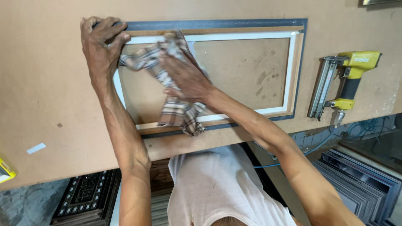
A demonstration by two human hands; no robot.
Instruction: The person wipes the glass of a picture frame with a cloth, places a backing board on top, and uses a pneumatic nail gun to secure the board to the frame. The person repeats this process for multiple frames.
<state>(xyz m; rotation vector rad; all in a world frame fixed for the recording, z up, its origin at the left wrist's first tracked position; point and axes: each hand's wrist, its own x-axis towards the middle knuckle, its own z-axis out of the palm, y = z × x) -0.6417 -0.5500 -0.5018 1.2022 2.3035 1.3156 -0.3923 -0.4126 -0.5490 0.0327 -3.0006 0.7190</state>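
Frame (pixel 209 75) lies flat, face down, on the brown board table (pixel 50 96), reaching from near the far edge back almost to the near edge where the person stands; only the head view shows it. It is a long rectangle with a dark grey outer border, a raw wood rebate inside that, and a white inner lip around a brown, smudged backing or pane. The left hand (pixel 100 42) is curled down over the frame's far left corner, fingers pressed on the grey border, apparently to pin the frame so it cannot slide. The right hand (pixel 186 77) lies flat, fingers spread, on a checked cloth (pixel 176 109) that is bunched over the left part of the panel and trails across the near rail; the palm presses the cloth to the surface, gripping nothing else. The two hands are close together but not touching. A yellow nail gun (pixel 345 81) rests near the table's right edge, well apart from the frame. Below the near edge stand stacked frames (pixel 360 184).
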